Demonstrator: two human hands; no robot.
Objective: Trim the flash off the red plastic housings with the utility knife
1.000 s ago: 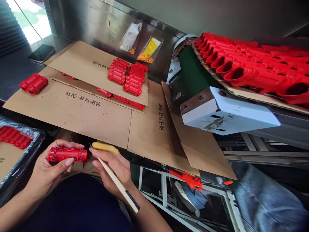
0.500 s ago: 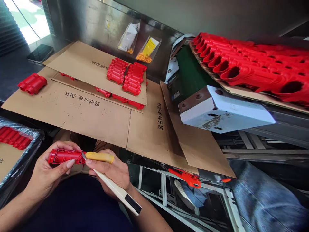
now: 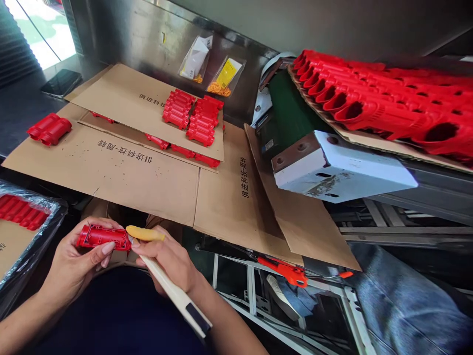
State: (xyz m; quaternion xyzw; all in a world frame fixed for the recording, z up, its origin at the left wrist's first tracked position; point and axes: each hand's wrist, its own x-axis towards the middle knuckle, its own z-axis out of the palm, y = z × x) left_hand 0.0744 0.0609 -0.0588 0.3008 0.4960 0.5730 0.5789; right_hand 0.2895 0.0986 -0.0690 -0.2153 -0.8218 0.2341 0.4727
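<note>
A red plastic part (image 3: 101,237) lies level between the fingers and thumb of my left hand (image 3: 76,261), its molded side with small ribs facing up. My right hand (image 3: 168,256) is closed around a long cream-handled knife (image 3: 173,291) with a black patch near its rear end. A yellow finger cot (image 3: 145,233) covers one finger of that hand. The knife's tip meets the right end of the red part; most of the blade is hidden by the fingers.
Several red parts (image 3: 199,118) rest on layered cardboard (image 3: 121,172), with a pair (image 3: 50,129) at its left. More fill a cardboard tray (image 3: 369,138) over a green conveyor (image 3: 295,113). A plastic-lined box (image 3: 55,209) is at left. Orange-handled scissors (image 3: 284,271) lie below the cardboard.
The knife and my right hand have shifted slightly left and turned a little. The red part has tilted slightly in my left hand.
</note>
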